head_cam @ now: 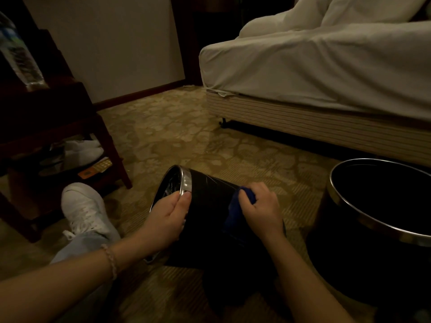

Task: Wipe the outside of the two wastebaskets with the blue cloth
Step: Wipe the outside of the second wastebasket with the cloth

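Wastebasket one [205, 206], black with a chrome rim, lies tipped on its side on the patterned carpet [186, 127], mouth toward the white sneaker [84, 210]. Left hand [168, 215] pinches its rim between thumb and fingers. Right hand [261, 208] is closed around the bunched blue cloth [235, 206], pressing it against the basket's side. Second wastebasket [363, 220] stands upright just beside, near the bed [303, 73]

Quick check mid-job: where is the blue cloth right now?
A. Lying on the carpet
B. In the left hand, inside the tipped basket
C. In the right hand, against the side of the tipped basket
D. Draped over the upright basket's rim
C: the right hand presses the blue cloth on the tipped basket wall, while the left hand grips its rim.
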Available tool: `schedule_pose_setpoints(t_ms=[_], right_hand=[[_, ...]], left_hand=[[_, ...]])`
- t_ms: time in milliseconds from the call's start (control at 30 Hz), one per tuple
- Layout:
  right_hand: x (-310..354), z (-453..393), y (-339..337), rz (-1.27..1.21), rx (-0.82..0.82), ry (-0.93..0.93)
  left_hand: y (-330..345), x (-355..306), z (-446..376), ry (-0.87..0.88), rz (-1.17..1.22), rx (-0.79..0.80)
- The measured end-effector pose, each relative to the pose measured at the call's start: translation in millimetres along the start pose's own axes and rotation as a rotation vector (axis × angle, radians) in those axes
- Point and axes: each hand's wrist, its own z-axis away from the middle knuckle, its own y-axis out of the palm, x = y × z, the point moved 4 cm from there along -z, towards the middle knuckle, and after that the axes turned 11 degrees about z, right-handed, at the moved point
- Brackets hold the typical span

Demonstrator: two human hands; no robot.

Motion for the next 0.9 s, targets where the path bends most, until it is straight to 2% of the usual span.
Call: schedule_pose_setpoints(t_ms=[67, 200, 267, 333, 400, 500, 600, 700, 800, 900], right_hand=[[-8, 7, 0, 0.0, 0.016, 0.025], [-10, 13, -5, -0.003, 0.031, 0.045], [-8, 15, -5, 0.018, 0.065, 0.037], [-2, 21, -3, 0.063, 0.076, -0.009], [6, 31, 1, 0.089, 0.053, -0.06], [12, 46, 2, 0.066, -0.002, -0.083], [12, 55, -1, 0.07, -0.05, -0.085], [16, 66, -1, 0.055, -0.107, -0.075], [30, 77, 3, 0.081, -0.221, -0.147], [43, 86, 9, 0.117, -0.334, -0.23]], left_hand=[[0, 4, -1, -0.084, 0.047, 0.032], [-2, -4, -17, -0.387, 0.172, 0.115], [-8, -10, -32, -0.541, 0.376, 0.003], [-12, -14, -41, -0.611, 0.542, -0.146], [-15, -5, -46, -0.633, 0.517, -0.276], [-25, 10, -49, -0.559, 0.357, -0.412], [-28, 12, -49, -0.425, 0.212, -0.458], [-27, 6, -45, -0.342, 0.114, -0.408], [-23, -6, -40, -0.261, 0.038, -0.318], [-11, -21, -31, -0.091, -0.075, -0.207]])
